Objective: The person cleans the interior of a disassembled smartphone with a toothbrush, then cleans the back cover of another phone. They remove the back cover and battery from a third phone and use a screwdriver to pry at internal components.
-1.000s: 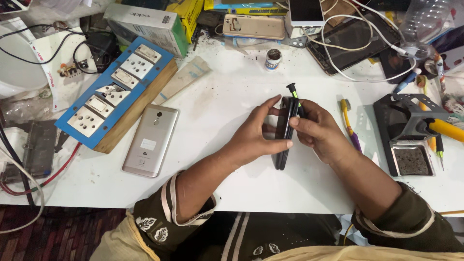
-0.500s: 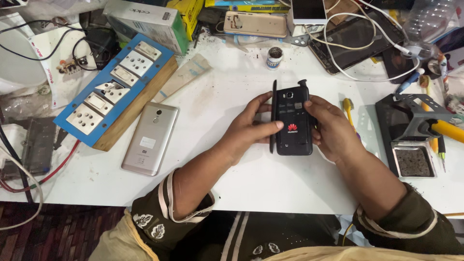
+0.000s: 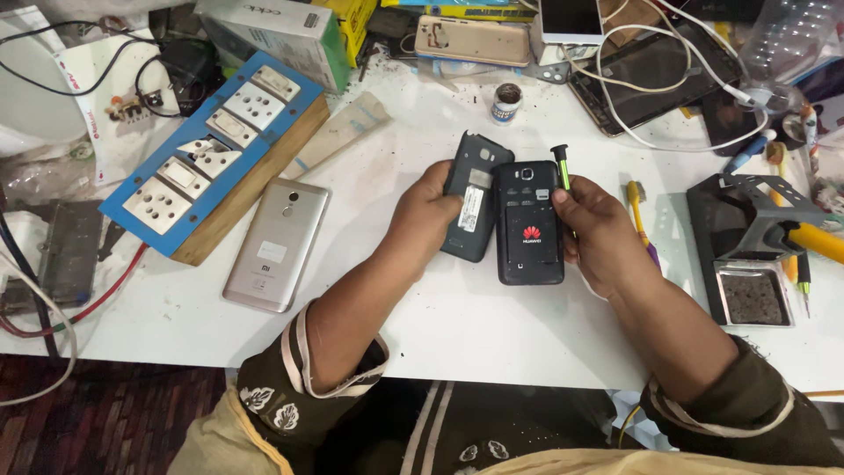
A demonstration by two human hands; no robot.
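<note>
Two black parts over the white bench (image 3: 422,325) — back cover (image 3: 473,207) pinched in left hand (image 3: 420,224), just left of the phone body (image 3: 528,224) gripped by right hand (image 3: 602,233), which also clasps a green-tipped screwdriver (image 3: 561,165). Silver phone (image 3: 277,244) lies well left.

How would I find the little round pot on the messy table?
Start at the big blue switchboard on the white table, then look right, past the tan strip. The small round white pot stands alone above the black phone body, the only tiny jar with a dark open top.
</note>
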